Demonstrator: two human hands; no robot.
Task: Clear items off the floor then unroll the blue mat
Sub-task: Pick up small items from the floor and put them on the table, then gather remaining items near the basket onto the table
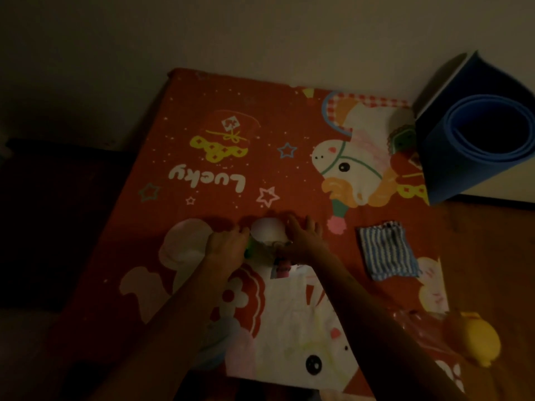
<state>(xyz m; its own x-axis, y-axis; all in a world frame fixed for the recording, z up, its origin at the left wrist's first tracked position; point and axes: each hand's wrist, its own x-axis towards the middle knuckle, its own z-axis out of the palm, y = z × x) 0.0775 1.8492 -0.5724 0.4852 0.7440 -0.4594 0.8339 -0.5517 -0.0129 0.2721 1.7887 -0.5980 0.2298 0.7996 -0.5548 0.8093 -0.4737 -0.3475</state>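
A rolled blue mat (474, 134) stands on end against the wall at the upper right. On a red cartoon-printed mattress (220, 175) lies a small pale bundle with green and pink bits (267, 231). My left hand (227, 246) is curled on its left side, and my right hand (302, 235) presses on its right side. The dim light hides what exactly the bundle is. A folded blue-and-white striped cloth (386, 250) rests on the mattress to the right of my hands.
A yellow rounded toy (482, 341) sits at the mattress's lower right corner, beside a crumpled clear wrapper (417, 322). Brown floor (492, 250) lies to the right, a dark patch of floor (52, 221) to the left. The wall runs behind.
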